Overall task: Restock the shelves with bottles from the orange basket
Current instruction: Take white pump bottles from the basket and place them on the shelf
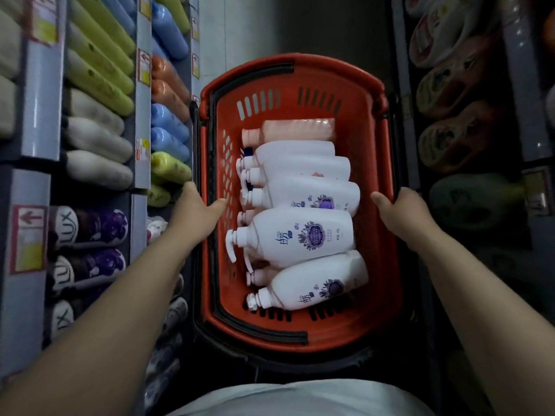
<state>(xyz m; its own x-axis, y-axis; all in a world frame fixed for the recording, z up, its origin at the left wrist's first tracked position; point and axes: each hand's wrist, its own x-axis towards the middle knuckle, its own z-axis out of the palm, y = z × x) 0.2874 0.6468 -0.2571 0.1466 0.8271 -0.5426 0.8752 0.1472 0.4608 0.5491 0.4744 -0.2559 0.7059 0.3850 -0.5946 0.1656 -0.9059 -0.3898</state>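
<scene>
You stand in a narrow shop aisle, with grey floor (300, 31) ahead and shelves (142, 163) close on both sides. On your left the shelves carry green bottles (99, 64), blue bottles (168, 121) and, lower down, dark LUX bottles (90, 226). The goods on your right sit in shadow and are too dim to name.

Between the shelves, in front of your waist, is the basket (300, 340), with both of your hands on it. Your left hand (195, 211) grasps its left rim, thumb hooked over the inside edge and fingers hidden outside the wall. Your right hand (399, 208) grasps the right rim the same way, thumb over the edge.

Inside the basket the bottles (300, 235) lie on their sides, caps pointing left, packed side by side from the far end to the near one. Most are white with pump caps and purple labels. A pink bottle (297, 132) lies at the far end, touching the white one next to it. The black handles (264, 328) lie folded down along the rim.
</scene>
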